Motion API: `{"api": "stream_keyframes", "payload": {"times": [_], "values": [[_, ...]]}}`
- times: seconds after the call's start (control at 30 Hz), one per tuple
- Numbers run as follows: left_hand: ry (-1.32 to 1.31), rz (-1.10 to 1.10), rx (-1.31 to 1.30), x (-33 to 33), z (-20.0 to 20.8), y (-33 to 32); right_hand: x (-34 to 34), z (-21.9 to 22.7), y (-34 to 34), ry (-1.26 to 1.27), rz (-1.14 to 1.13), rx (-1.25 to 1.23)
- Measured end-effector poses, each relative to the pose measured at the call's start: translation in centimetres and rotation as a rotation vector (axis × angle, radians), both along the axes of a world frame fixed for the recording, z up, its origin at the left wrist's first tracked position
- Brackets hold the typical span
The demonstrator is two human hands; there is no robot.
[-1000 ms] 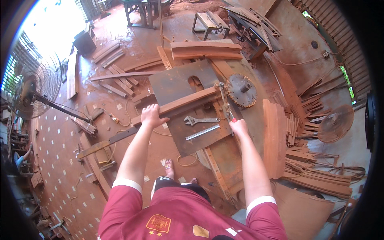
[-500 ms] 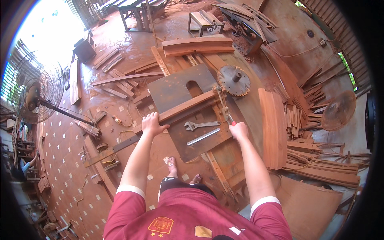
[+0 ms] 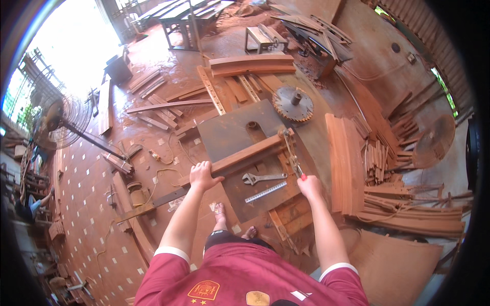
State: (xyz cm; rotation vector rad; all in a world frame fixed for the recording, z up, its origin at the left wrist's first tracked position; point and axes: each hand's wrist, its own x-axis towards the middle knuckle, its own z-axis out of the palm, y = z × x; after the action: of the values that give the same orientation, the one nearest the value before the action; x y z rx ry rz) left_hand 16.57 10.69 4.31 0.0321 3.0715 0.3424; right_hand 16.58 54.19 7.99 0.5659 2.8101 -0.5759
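Note:
My left hand (image 3: 204, 176) is closed over the near left part of a long wooden bar (image 3: 245, 156), its thumb stretched along the bar. This bar lies across a dark flat plate (image 3: 224, 133) with a rounded slot, where a round metal shaft end (image 3: 252, 125) shows. My right hand (image 3: 310, 186) is wrapped round the red handle of a metal lever clamp (image 3: 292, 152) at the bar's right end. On the near side of the bar lie an adjustable wrench (image 3: 264, 178) and a white ruler (image 3: 266, 192). Past the plate's far right corner lies a toothed circular saw blade (image 3: 293, 103).
Curved planks (image 3: 344, 160) are stacked on the right, and a curved beam (image 3: 252, 65) lies beyond the plate. A standing fan (image 3: 53, 120) is at the left. Loose boards (image 3: 168, 106) and a cable (image 3: 163, 162) cover parts of the tiled floor.
The dark plate has shifted towards my body with the bar, wrench and ruler on it, and both hands have come along. The shaft end in the slot now shows more clearly.

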Motion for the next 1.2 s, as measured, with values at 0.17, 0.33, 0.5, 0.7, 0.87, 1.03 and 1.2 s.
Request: {"api": "stream_keyframes", "payload": {"times": [0.17, 0.33, 0.5, 0.7, 0.87, 1.03, 1.2], "values": [[-0.005, 0.008, 0.015, 3.3, -0.2, 1.7, 4.0, 1.1, 1.0, 0.064, 0.008, 0.060], [0.029, 0.001, 0.059, 5.9, -0.5, 3.1, 6.6, -0.5, 3.3, 0.092, 0.014, 0.034], [0.008, 0.018, 0.045, 7.1, -0.4, 3.8, 8.1, -0.9, 4.3, 0.149, 0.000, -0.018], [0.018, 0.037, 0.027, 7.2, -0.7, 4.3, 8.6, -0.1, 4.5, 0.241, -0.009, -0.096], [-0.070, 0.058, 0.008, 6.9, 0.5, 4.9, 8.3, -1.4, 5.5, 0.268, -0.019, -0.182], [-0.077, 0.092, 0.004, 7.2, 0.1, 4.8, 8.5, -0.8, 5.2, 0.245, 0.013, -0.198], [-0.120, 0.087, -0.028, 7.2, 0.5, 5.2, 8.6, -2.7, 5.7, 0.261, 0.021, -0.137]]}}
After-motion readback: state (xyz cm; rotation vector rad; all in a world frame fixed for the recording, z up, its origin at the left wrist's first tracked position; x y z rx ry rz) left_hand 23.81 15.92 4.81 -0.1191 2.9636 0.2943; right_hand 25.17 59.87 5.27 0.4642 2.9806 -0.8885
